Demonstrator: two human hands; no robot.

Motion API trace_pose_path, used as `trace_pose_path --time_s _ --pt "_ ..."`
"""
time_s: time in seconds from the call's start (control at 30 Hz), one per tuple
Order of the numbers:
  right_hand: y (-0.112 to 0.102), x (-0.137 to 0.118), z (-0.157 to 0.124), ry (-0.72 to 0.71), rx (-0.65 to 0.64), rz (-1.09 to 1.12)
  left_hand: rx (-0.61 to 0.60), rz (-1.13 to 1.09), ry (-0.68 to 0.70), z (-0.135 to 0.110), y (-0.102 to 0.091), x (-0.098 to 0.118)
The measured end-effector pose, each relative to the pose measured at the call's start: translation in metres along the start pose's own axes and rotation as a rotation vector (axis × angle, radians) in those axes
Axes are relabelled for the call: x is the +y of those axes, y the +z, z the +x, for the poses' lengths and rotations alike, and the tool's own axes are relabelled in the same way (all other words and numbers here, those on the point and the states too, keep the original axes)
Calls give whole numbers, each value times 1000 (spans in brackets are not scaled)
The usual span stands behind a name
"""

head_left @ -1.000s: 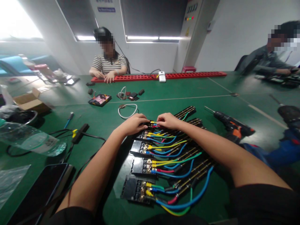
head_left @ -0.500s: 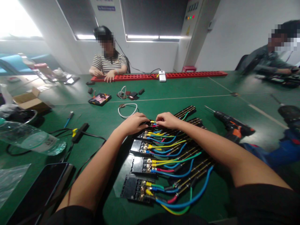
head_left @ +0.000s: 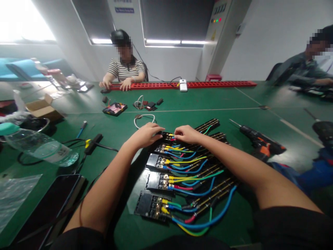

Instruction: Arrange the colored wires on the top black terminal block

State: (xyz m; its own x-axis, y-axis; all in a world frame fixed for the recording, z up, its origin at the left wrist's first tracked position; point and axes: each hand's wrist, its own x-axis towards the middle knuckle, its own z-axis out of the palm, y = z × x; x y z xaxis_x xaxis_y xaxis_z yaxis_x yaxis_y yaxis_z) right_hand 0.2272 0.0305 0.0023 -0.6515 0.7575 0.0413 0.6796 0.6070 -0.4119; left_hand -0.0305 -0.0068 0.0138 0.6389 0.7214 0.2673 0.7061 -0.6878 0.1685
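A row of several black terminal blocks (head_left: 156, 180) lies on the green table (head_left: 208, 104) before me, joined to black strips by yellow, blue, green and red wires (head_left: 192, 177). Both hands work at the farthest block (head_left: 166, 136). My left hand (head_left: 144, 134) lies over that block's left end, fingers curled down on it. My right hand (head_left: 186, 134) pinches a yellow-tipped wire end (head_left: 171, 134) at the block's terminals.
A cordless screwdriver (head_left: 260, 141) lies to the right. A water bottle (head_left: 39, 147), a phone (head_left: 52, 205) and black cables (head_left: 88, 144) lie left. A white cable loop (head_left: 143, 119) sits beyond my hands. Two other people sit at the far side and far right.
My hands stay at the far block; the fingers shift only slightly. The view has shifted a little, so everything sits a bit further right.
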Motion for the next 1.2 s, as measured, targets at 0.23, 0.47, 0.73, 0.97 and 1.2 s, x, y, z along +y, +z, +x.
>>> trace_pose_path --time_s 0.23,0.47,0.73,0.97,1.2 --pt "-5 -6 1 -13 -37 -58 8 31 -114 -32 -19 -14" --pt "-8 -8 2 -43 -41 -109 -89 142 -418 -65 -38 -35" --pt "-17 -11 -2 -36 -31 -180 -364 56 -635 -71 -45 -46" --pt "-23 -11 -10 -34 -11 -177 -456 12 -679 -66 -26 -42" --pt "-29 -7 -17 -14 7 -174 -528 -2 -649 -61 -23 -37"
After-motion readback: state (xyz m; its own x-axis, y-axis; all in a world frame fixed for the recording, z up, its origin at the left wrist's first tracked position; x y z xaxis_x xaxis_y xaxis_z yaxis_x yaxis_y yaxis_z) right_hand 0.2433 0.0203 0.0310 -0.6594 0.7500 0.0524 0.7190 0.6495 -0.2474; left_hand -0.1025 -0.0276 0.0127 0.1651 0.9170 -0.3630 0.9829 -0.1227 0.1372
